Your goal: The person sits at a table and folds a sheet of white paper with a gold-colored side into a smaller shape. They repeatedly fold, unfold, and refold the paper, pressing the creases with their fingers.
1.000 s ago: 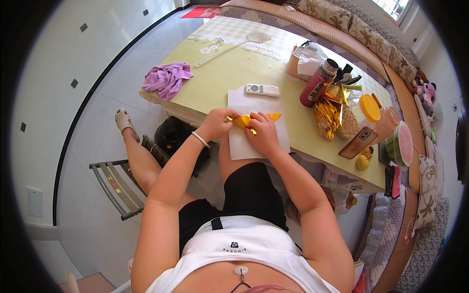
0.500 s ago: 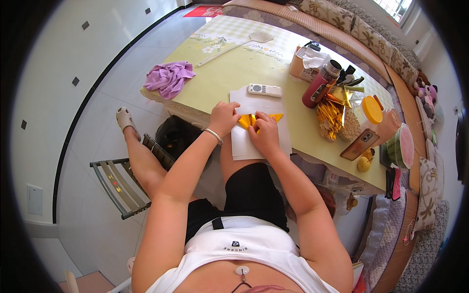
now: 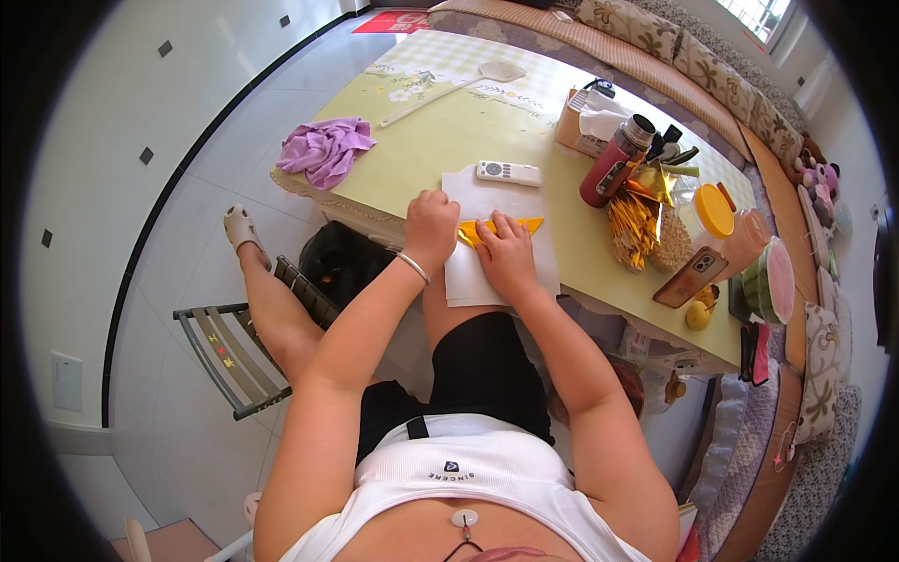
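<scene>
A folded strip of gold foil paper [image 3: 526, 226] lies across white sheets [image 3: 475, 281] at the table's near edge. My right hand [image 3: 507, 255] rests flat over its middle, fingers stretched and slightly apart. At the strip's left end, my left hand [image 3: 432, 230] is curled into a fist, a silver bangle on its wrist. Its fingertips are hidden, so I cannot tell whether they pinch anything. Just beyond the strip, a white remote control [image 3: 508, 173] sits on the upper part of the sheets.
On the table's right are a stack of folded gold paper [image 3: 631, 230], a maroon flask [image 3: 613, 169], a tissue box [image 3: 582, 129], a yellow-lidded jar [image 3: 713, 210], a phone [image 3: 689, 277] and a cut watermelon [image 3: 773, 284]. A purple cloth [image 3: 325, 152] and a fly swatter [image 3: 454, 92] lie left and far.
My right hand has flattened over the gold foil paper, which now looks narrower and flatter. My left hand has curled tighter at its left end.
</scene>
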### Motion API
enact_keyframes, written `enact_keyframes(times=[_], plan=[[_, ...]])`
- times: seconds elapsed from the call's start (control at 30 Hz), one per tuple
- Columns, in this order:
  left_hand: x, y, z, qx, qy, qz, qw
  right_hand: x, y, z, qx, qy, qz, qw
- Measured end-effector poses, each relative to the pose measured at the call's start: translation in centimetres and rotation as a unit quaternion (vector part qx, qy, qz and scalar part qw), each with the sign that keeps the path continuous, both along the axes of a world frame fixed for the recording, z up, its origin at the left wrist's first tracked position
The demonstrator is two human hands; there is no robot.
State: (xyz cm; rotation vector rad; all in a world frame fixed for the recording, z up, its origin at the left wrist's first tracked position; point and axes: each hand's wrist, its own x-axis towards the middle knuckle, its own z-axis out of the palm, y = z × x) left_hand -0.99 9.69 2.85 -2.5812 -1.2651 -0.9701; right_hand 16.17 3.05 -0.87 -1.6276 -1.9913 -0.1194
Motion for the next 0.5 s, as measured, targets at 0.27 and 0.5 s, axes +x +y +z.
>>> enact_keyframes(times=[0.27,0.5], plan=[[-0.8,-2.8,-1.6,-0.018,0.037,-0.087,0.995,-0.1,-0.2,-0.4,-0.027,-0.025,-0.004,0.999],[-0.2,-4.2,-0.7,0.022,0.059,-0.082,0.995,1.0,0.3,-1.0,-0.039,-0.033,0.019,0.999]])
